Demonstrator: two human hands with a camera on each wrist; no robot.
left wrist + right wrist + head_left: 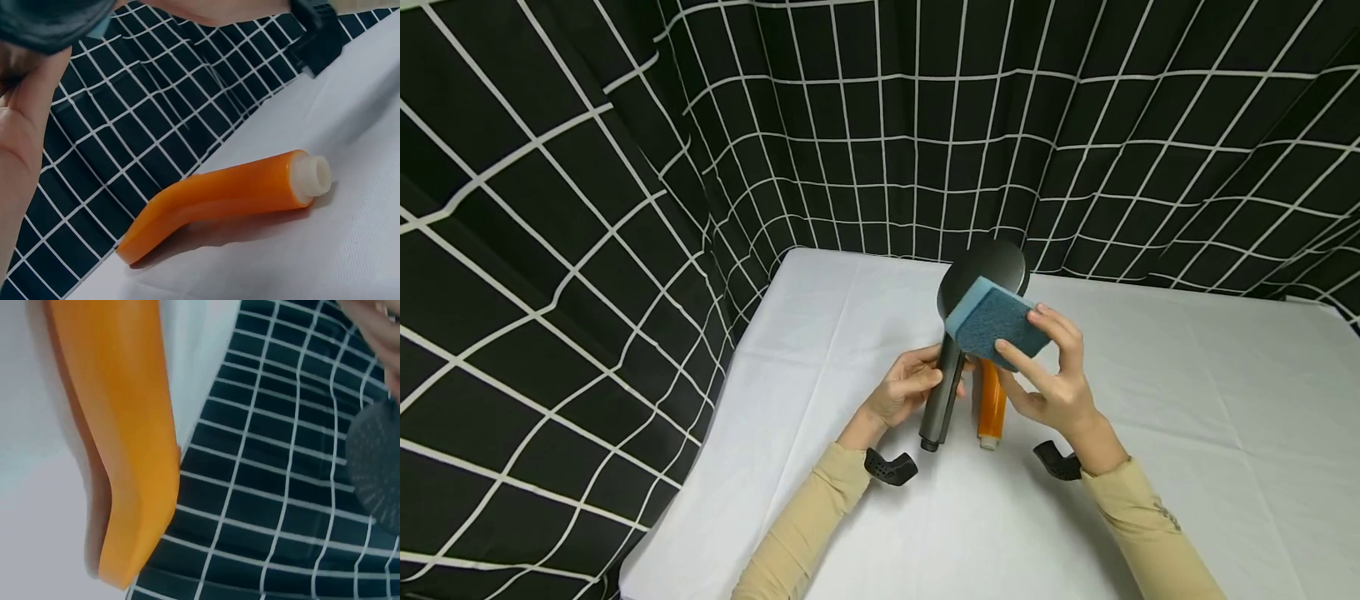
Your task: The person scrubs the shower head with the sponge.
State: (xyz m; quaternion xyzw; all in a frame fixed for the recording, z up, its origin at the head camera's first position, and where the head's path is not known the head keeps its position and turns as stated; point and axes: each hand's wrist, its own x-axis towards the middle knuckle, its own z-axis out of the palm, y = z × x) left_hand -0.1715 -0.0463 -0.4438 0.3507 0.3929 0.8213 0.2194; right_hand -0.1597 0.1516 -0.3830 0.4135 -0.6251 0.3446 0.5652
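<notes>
My left hand (904,387) grips the dark grey handle of a shower head (981,267), holding it up with the round head away from me. Its spray face (378,465), with dots in rings, shows at the right wrist view's edge. In my right hand (1063,396) a blue sponge (998,327) is pinched between fingers and thumb. The sponge overlaps the back of the round head; whether they touch I cannot tell. Below both hands an orange shower handle (219,197) with a white connector end (312,176) lies on the table, partly hidden by the sponge in the head view.
A white cloth covers the table (1195,400). Black curtains with a white grid (895,125) hang behind it and along the left side. Black wrist mounts (891,468) jut from both sleeves, low over the table.
</notes>
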